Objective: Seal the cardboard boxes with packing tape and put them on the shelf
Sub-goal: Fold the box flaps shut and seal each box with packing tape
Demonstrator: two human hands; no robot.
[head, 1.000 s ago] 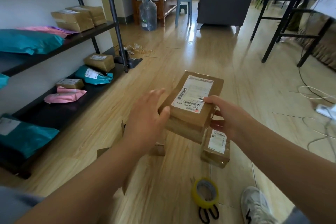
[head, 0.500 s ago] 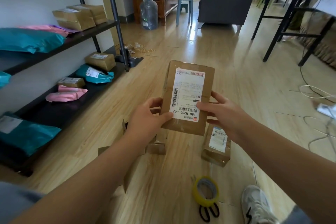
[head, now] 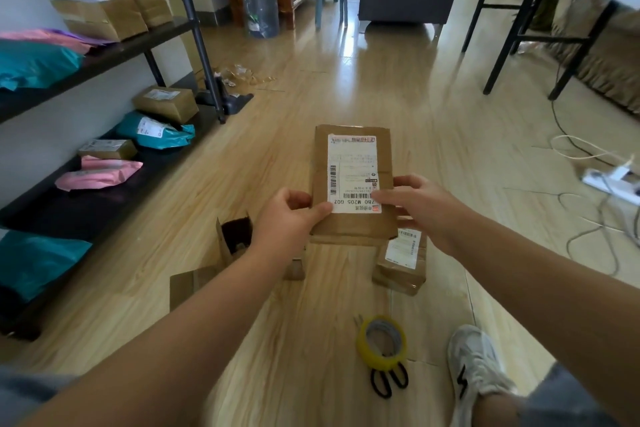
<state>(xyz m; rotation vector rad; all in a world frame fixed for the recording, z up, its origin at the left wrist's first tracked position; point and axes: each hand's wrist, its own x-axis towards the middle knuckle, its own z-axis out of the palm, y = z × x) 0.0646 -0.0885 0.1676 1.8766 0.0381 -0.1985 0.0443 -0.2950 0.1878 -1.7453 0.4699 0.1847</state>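
And the cardboard box [head: 353,180] has come round! A second ago it sat at a slant with only the right hand properly on it; half a second ago it stood up towards the camera. Now it lies flatter, label up, its long side running away from the person. It is squared up and under control in both hands, which reads as a check of the seams or a line-up for the next step. Whether its flaps are taped I cannot tell from here. The left hand [head: 287,218] grips the near left corner, thumb down on the edge of the white label and fingers curled at the side. The right hand [head: 419,204] clamps the near right corner, its digits laid over the label's corner and wrapped round the box's edge. Neither hand is spread, and both pinch the same box. The box hangs in the air over the floor [head: 311,97], straight ahead of the person and well apart from the shelf [head: 114,55] on the left. Down below, the yellow tape roll [head: 381,343] lies untouched against the scissors [head: 388,381]. A small labelled box [head: 401,260] waits just under the right wrist, and an open box [head: 232,239] sits by the left forearm. Plenty still to seal, by the look of it!
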